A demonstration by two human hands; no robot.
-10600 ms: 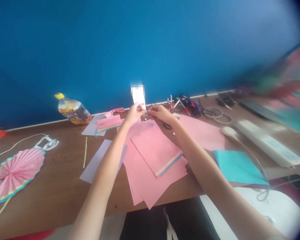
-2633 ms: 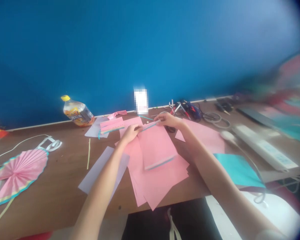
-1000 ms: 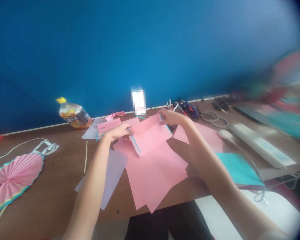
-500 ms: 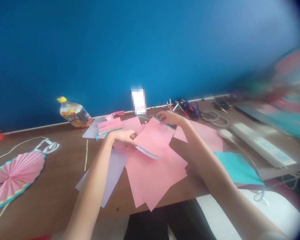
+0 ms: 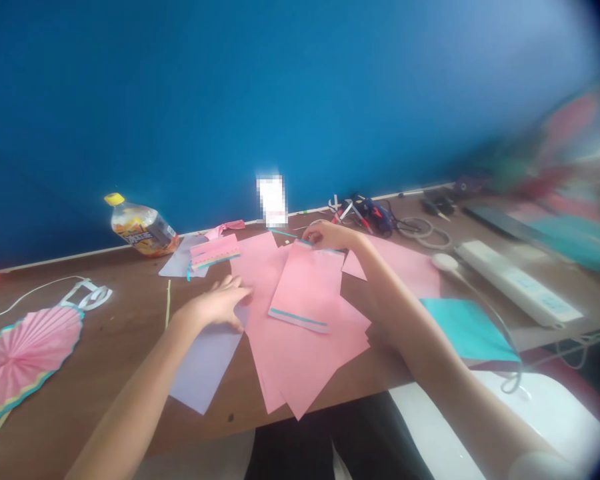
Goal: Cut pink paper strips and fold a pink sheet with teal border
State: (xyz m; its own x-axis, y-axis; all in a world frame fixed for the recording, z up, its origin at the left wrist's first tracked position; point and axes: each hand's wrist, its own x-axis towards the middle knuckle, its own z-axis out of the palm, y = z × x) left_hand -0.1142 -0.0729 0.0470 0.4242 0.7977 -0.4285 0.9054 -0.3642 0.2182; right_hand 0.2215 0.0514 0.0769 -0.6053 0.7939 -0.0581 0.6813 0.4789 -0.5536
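Observation:
A pink paper strip-edged sheet [image 5: 305, 287], with blue and white bands along its two short ends, lies on several larger pink sheets [image 5: 305, 373]. My right hand [image 5: 323, 235] pinches the banded sheet at its far end. My left hand [image 5: 220, 303] is off that sheet, fingers spread, over the left edge of the pink sheets and a lilac sheet [image 5: 205, 373]. Beyond my left hand lies a pleated pink paper piece [image 5: 215, 253] with a coloured edge.
A tilted bottle with a yellow cap [image 5: 143, 230] stands near the blue wall. A pleated pink paper fan [image 5: 35, 353] lies at left. Scissors [image 5: 350, 212], a white power strip [image 5: 520, 283] and a turquoise sheet [image 5: 470, 330] are at right.
My left hand has let go of the near end of the banded sheet and moved left, its fingers opening. The sheet's near end has come down flatter onto the pink sheets.

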